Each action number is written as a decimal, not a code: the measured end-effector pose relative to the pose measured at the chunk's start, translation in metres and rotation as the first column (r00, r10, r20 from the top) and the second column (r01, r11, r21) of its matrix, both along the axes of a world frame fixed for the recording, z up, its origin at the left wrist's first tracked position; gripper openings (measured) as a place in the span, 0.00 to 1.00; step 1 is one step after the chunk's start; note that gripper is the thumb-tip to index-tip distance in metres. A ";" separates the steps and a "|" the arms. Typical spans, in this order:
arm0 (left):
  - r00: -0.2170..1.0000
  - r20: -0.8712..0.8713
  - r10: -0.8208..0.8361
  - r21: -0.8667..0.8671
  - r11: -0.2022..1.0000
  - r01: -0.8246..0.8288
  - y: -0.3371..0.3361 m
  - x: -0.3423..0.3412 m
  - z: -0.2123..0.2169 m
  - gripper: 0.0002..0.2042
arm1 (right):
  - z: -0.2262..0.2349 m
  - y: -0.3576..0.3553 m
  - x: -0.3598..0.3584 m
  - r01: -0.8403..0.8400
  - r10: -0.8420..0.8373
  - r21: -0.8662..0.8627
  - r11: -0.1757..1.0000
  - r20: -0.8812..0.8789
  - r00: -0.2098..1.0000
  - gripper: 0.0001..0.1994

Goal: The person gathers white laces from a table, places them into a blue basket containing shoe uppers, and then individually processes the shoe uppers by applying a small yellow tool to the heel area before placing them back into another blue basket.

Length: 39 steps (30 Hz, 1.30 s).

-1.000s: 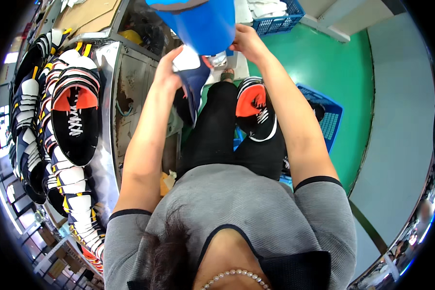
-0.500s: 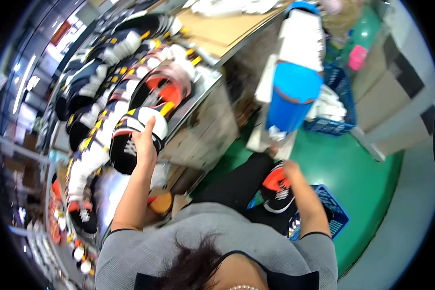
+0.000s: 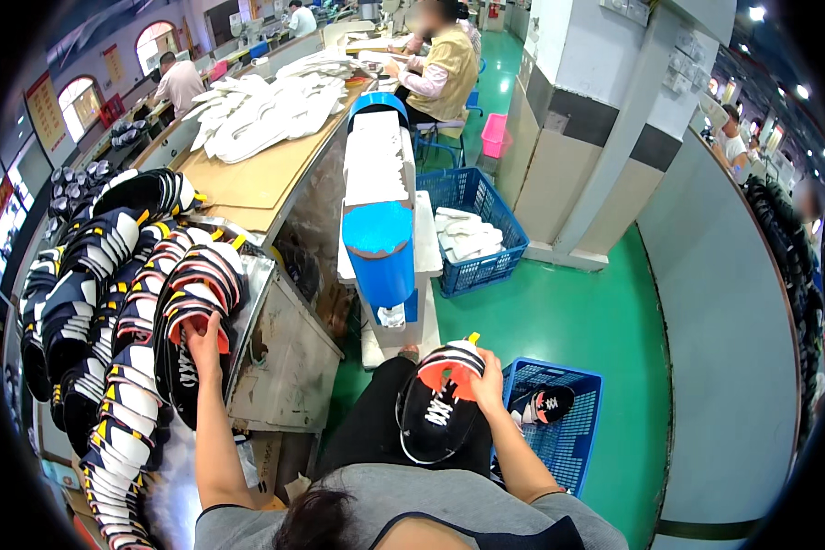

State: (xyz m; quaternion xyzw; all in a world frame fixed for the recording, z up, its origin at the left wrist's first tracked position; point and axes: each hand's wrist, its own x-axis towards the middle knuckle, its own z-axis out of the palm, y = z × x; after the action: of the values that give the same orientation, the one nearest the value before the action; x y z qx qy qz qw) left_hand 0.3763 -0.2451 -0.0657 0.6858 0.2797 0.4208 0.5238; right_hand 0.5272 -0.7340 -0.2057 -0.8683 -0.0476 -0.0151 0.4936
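Note:
My left hand [image 3: 203, 341] reaches to the worktable on the left, fingers closed on the collar of a black shoe upper [image 3: 185, 390] with white laces and coral lining. That upper lies at the near end of a row of nested uppers [image 3: 197, 266]. Above my lap, my right hand [image 3: 488, 380] grips another black shoe upper [image 3: 431, 423] by its side, thumb and fingers at the coral collar. It has white laces and a yellow heel tab. Part of each hand's fingers is hidden inside the uppers.
A blue basket [image 3: 585, 431] at my right holds another shoe upper [image 3: 548, 403]. A machine with a blue cylinder [image 3: 380, 266] stands ahead, beside a blue crate [image 3: 522, 249] of white pieces. White cut parts [image 3: 275, 101] are heaped on the table. A person [image 3: 451, 69] sits farther ahead.
My view has swung and lifted. The right-hand upper has come up from low beside my leg to above my lap. My left hand is now down at the row of uppers.

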 end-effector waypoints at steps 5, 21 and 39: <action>0.981 -0.069 0.182 0.289 0.945 -0.155 -0.034 -0.030 0.002 0.27 | 0.010 0.018 -0.004 0.110 -0.116 0.263 0.959 0.007 0.993 0.23; 0.781 0.177 -0.599 -0.826 0.341 0.449 -0.221 0.052 -0.049 0.20 | 0.083 0.117 -0.052 -0.214 0.317 0.469 0.857 -0.153 0.936 0.47; 0.795 0.023 -0.606 -0.670 0.581 0.462 -0.227 0.077 -0.027 0.20 | 0.116 0.079 0.022 -0.328 0.350 0.123 0.936 -0.266 0.898 0.17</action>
State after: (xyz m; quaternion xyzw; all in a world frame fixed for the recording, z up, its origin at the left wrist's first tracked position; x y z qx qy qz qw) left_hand 0.4536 -0.4721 -0.0930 0.5539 0.2390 0.0453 0.7962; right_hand 0.5491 -0.6553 -0.0899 -0.8205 -0.1264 0.1938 0.5228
